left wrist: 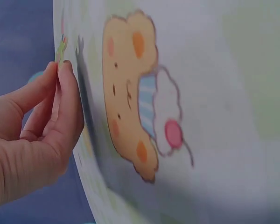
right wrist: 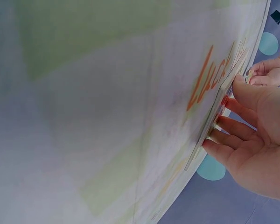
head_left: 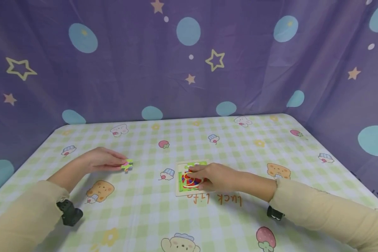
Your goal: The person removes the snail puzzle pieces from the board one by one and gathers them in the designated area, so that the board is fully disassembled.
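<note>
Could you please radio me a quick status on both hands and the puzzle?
Left hand pinches a puzzle piece. Right hand touches the puzzle board. Between piece and board, only tablecloth.

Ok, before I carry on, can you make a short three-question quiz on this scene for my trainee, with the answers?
1. Fill in the blank: the small colourful piece is pinched by the ____ grip.
2. True or false: the right grip touches the framed board.
3. Multiple choice: in the head view, where is the small colourful piece? A) left of the framed board; B) right of the framed board; C) on top of the framed board.

Key:
1. Left: the left grip has it between thumb and fingers.
2. True.
3. A.
</note>
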`<state>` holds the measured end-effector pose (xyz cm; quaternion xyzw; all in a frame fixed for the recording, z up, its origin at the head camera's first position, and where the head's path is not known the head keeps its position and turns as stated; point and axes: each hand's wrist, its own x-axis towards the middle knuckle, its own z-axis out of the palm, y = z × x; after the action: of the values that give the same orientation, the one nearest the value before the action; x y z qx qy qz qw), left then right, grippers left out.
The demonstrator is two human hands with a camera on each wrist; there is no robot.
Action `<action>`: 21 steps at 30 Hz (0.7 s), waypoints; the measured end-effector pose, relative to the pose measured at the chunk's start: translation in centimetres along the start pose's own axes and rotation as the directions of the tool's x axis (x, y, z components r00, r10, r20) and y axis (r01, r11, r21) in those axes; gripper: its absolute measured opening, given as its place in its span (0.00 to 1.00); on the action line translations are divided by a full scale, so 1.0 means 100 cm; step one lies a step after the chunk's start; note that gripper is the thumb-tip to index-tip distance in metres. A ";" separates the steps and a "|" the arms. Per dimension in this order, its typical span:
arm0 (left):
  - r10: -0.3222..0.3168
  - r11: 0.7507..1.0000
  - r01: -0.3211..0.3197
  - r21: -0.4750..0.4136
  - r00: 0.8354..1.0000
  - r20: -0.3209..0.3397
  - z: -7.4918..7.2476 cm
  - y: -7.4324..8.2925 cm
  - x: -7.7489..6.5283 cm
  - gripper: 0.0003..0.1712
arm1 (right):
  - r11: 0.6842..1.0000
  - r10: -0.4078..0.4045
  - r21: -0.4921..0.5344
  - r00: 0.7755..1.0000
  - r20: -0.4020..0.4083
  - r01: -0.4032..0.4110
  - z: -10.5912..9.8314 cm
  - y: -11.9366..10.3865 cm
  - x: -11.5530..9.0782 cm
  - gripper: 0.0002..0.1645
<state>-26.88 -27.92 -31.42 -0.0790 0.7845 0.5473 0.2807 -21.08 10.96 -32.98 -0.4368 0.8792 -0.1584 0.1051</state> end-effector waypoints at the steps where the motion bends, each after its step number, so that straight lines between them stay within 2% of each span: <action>1: -0.004 1.000 0.004 -0.003 1.000 0.002 -0.002 -0.001 0.000 0.25 | 1.000 -0.002 -0.001 1.000 -0.001 0.002 0.000 0.000 0.000 0.29; 6: -0.015 0.999 0.016 0.038 1.000 -0.022 -0.008 -0.005 0.001 0.24 | 1.000 -0.009 -0.006 1.000 -0.002 0.009 0.002 0.001 0.000 0.29; 9: 0.000 0.993 0.006 0.120 0.999 -0.053 -0.009 -0.006 -0.001 0.25 | 1.000 -0.013 -0.015 1.000 0.002 0.013 0.002 0.002 0.000 0.29; 15: 0.063 0.962 -0.036 0.270 0.994 -0.092 -0.005 0.000 -0.003 0.25 | 1.000 -0.010 -0.014 1.000 -0.008 0.010 0.001 0.003 0.000 0.30; 21: 0.069 0.969 -0.041 0.243 0.992 -0.106 0.000 -0.001 -0.003 0.24 | 1.000 0.000 -0.013 1.000 -0.002 0.000 0.001 0.003 0.000 0.29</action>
<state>-26.56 -28.02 -31.35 -0.0535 0.8615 0.4506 0.2279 -21.26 11.08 -33.19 -0.4373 0.8804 -0.1530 0.1014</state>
